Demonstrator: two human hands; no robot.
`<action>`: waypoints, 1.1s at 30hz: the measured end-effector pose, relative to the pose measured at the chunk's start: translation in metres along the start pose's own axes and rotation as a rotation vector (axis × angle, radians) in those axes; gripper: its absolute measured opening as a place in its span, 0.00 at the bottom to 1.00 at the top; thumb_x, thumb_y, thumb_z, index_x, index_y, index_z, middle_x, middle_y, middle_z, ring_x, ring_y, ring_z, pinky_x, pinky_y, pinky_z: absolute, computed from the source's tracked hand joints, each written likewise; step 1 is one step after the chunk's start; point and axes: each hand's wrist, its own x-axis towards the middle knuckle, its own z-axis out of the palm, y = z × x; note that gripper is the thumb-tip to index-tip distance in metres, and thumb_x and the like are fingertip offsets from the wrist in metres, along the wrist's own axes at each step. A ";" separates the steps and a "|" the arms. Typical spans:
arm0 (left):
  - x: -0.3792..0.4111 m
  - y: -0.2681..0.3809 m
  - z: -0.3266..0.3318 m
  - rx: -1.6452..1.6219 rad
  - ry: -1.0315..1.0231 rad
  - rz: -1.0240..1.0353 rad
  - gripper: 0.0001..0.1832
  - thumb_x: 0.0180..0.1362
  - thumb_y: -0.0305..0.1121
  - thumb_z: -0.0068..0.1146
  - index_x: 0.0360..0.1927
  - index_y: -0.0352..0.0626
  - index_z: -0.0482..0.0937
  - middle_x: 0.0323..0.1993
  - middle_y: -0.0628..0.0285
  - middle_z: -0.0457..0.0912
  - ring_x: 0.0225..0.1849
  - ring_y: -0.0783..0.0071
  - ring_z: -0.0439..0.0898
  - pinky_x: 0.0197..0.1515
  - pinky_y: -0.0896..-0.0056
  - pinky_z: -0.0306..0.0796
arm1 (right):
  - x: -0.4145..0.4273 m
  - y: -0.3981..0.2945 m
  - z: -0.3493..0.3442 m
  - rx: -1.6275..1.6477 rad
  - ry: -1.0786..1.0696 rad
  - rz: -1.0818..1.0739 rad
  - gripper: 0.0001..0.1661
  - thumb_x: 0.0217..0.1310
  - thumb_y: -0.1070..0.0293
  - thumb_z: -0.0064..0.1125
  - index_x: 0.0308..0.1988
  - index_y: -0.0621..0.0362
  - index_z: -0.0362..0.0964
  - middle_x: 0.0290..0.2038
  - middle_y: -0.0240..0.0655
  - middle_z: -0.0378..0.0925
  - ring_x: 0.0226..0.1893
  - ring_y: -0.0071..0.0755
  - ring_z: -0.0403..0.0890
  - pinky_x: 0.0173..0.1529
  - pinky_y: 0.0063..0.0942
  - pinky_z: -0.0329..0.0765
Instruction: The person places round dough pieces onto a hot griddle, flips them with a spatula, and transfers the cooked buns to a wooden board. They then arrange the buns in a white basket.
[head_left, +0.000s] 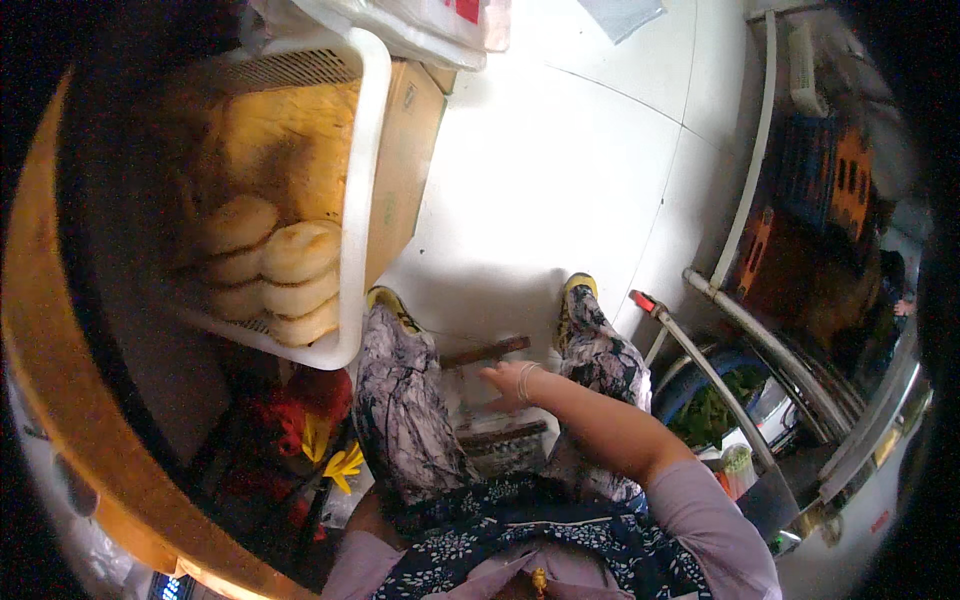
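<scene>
My right hand (511, 384), with thin bracelets at the wrist, hangs between my knees. It is close to a brown wooden bar (487, 351) that looks like part of a low stool or chair on the floor; whether the fingers touch it I cannot tell. Beneath the hand a dark basket-like thing (504, 442) shows only in part. My left hand is out of view; just the upper arm shows at my side. To the left stands a white plastic basket (358, 187) holding stacked round flatbreads (300, 255) and a yellow-brown lining or sheet (285, 150).
A cardboard box (405, 157) stands beside the basket. Red and yellow artificial-looking flowers (341, 465) are at lower left. On the right are a metal rack (757, 330), a red-tipped handle (643, 302), a blue basin of green leaves (720, 405) and an orange crate (851, 184).
</scene>
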 end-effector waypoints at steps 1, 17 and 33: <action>0.004 -0.002 0.003 -0.008 -0.005 0.013 0.24 0.62 0.37 0.53 0.59 0.40 0.66 0.57 0.55 0.70 0.56 0.59 0.71 0.56 0.62 0.67 | 0.009 0.002 0.005 -0.093 -0.106 0.030 0.41 0.53 0.44 0.59 0.61 0.50 0.59 0.54 0.45 0.69 0.51 0.52 0.75 0.54 0.47 0.72; 0.038 -0.088 0.053 -0.354 0.173 0.310 0.28 0.61 0.40 0.55 0.61 0.39 0.65 0.57 0.54 0.71 0.56 0.58 0.71 0.55 0.61 0.68 | 0.118 0.046 0.164 -1.132 -0.060 -0.049 0.26 0.56 0.54 0.55 0.51 0.57 0.71 0.47 0.45 0.76 0.45 0.48 0.78 0.49 0.44 0.74; -0.288 -0.017 -0.035 -0.109 -0.042 1.344 0.29 0.54 0.40 0.63 0.58 0.39 0.71 0.57 0.50 0.73 0.60 0.55 0.70 0.59 0.63 0.65 | -0.227 -0.364 0.148 -0.637 0.485 -1.215 0.10 0.58 0.64 0.58 0.39 0.55 0.71 0.26 0.39 0.75 0.27 0.42 0.79 0.31 0.34 0.75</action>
